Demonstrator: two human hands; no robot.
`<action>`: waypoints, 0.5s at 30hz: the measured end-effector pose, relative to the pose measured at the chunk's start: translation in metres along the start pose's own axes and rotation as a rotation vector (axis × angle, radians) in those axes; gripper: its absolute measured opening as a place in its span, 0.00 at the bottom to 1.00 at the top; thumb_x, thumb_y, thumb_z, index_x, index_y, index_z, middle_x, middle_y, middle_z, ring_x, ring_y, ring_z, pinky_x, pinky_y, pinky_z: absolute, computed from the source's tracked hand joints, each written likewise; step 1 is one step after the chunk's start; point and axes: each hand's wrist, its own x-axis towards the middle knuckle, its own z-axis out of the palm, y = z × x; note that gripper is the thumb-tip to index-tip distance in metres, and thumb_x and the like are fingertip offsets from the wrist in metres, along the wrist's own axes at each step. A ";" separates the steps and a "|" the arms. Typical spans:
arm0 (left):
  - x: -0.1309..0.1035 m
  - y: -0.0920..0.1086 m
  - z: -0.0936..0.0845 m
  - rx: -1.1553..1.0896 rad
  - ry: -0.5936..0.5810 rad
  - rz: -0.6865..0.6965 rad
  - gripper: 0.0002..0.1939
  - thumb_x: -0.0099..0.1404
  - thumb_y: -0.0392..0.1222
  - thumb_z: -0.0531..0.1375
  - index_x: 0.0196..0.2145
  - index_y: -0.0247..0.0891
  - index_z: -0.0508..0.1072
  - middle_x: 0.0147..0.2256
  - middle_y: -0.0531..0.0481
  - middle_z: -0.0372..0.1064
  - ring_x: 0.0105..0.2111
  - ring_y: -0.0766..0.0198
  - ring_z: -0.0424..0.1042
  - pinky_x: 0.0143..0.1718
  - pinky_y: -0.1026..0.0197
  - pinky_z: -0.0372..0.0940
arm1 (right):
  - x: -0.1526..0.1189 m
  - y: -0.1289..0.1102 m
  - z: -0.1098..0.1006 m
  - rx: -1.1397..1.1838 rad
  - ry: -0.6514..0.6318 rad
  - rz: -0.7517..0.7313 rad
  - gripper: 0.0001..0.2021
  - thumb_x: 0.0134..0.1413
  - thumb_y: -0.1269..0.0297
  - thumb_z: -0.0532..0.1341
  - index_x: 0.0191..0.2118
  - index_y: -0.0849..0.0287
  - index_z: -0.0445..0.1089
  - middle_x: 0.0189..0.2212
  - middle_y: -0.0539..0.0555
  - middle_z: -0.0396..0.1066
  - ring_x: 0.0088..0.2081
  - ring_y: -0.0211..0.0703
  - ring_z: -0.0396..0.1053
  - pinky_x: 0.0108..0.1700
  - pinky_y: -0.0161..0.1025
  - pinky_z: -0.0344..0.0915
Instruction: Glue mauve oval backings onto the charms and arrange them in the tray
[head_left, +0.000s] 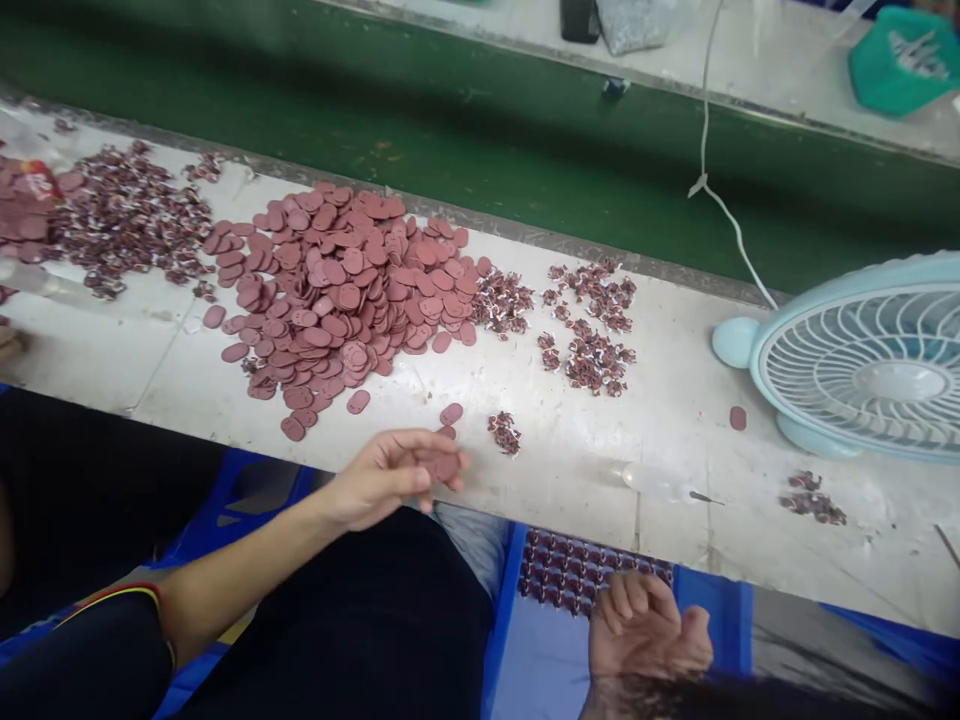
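My left hand point(386, 480) reaches over the front edge of the table, its thumb and fingers closed on a flat reddish-brown oval piece point(441, 467). Two more ovals point(451, 413) lie just beyond the fingertips. To their right sits a small cluster of dark brown-and-white parts point(505, 433), too small to name. Low in the view, my right hand point(645, 630) is palm up with loosely curled fingers and the thumb apart; nothing shows in it. It is beside a blue tray point(512, 600) holding rows of dark parts point(562, 570). Dark strands partly cover the right wrist.
A large heap of ovals point(345, 280) lies on the white table point(420, 390), with small dark parts point(600, 360) around it. A light-blue fan point(862, 360) stands at right. Nearer are a transparent bottle point(652, 480) and more parts point(814, 505). A green container point(904, 60) sits on the shelf.
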 end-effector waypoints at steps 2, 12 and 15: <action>0.002 -0.020 0.018 -0.112 -0.058 -0.071 0.24 0.63 0.53 0.92 0.53 0.46 0.97 0.53 0.37 0.96 0.46 0.49 0.96 0.30 0.68 0.80 | 0.002 -0.028 0.011 0.024 -0.048 -0.018 0.22 0.47 0.34 0.76 0.37 0.45 0.83 0.32 0.54 0.85 0.27 0.68 0.86 0.22 0.69 0.84; 0.006 -0.054 0.045 -0.274 -0.098 -0.216 0.24 0.53 0.55 0.94 0.46 0.52 0.99 0.50 0.39 0.95 0.45 0.51 0.96 0.32 0.66 0.80 | -0.001 -0.134 0.068 0.204 -0.353 -0.032 0.28 0.45 0.28 0.75 0.43 0.44 0.86 0.32 0.54 0.84 0.25 0.63 0.82 0.20 0.62 0.78; 0.009 -0.054 0.044 -0.267 -0.085 -0.216 0.25 0.52 0.56 0.94 0.46 0.54 0.99 0.50 0.40 0.95 0.45 0.49 0.97 0.32 0.64 0.81 | 0.000 -0.139 0.076 0.220 -0.400 -0.039 0.30 0.53 0.20 0.65 0.38 0.44 0.81 0.23 0.47 0.70 0.17 0.52 0.67 0.16 0.54 0.68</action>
